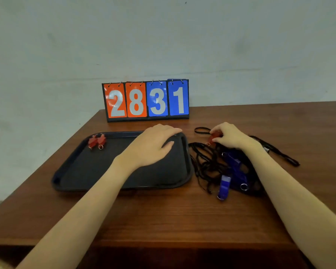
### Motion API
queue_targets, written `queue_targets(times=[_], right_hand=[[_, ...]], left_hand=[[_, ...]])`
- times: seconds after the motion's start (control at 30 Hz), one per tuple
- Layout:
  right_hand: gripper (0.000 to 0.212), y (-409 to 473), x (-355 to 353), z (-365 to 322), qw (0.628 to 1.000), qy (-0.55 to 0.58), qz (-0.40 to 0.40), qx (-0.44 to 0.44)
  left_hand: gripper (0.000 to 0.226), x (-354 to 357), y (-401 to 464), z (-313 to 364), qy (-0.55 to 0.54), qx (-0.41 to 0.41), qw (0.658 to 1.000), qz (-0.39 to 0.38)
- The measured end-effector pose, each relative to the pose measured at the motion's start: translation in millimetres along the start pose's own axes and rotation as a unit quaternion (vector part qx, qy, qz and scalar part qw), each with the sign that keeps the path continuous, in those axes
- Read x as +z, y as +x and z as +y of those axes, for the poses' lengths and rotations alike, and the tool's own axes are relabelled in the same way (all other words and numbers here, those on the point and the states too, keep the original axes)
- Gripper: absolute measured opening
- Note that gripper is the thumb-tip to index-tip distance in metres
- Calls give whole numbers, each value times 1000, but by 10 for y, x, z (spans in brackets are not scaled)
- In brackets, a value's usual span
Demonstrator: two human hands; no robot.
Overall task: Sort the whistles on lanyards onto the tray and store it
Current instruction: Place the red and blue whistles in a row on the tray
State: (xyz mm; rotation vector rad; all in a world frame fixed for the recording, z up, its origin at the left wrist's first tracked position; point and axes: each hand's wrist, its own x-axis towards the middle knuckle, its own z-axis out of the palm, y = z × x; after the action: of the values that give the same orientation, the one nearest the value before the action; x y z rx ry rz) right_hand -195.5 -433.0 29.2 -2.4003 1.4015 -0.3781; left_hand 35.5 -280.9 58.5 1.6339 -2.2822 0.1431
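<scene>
Pinching one red whistle (214, 137), right hand (232, 136); left hand (153, 146) flat on tray (81, 167).

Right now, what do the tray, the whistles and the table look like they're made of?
Tray: probably moulded plastic, dark and matte, with a rounded raised rim.
Red whistles and blue whistles: likely translucent glossy plastic, each with a small metal split ring; the cords look like black woven fabric.
Table: reddish-brown wood or wood veneer, visible grain, slight sheen.
</scene>
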Motion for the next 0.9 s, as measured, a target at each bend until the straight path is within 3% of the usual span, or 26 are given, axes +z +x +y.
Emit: queue_targets(times=[0.17,0.3,0.4,0.53,0.7,0.77,0.9], right_hand=[[25,-56,-13,97,999,-1,37,-13],[25,-114,-109,64,988,63,140,-22],[27,-153,-163,-36,970,144,195,-23],[30,-167,-156,-103,961,183,206,-26],[25,-191,-93,-168,964,202,168,-38],[24,-213,-74,-205,960,232,151,-52],[24,-258,-41,-306,946,289,123,-82]], left_hand=[[35,110,74,446,-39,37,999,-11],[20,270,48,839,-153,-63,986,11],[32,336,69,1032,-150,-85,985,-24],[43,367,92,1168,-96,-68,989,-90],[33,416,87,1212,-98,-50,988,-108],[29,365,80,1163,-153,-79,978,-121],[23,22,-11,923,-351,-131,921,-102]])
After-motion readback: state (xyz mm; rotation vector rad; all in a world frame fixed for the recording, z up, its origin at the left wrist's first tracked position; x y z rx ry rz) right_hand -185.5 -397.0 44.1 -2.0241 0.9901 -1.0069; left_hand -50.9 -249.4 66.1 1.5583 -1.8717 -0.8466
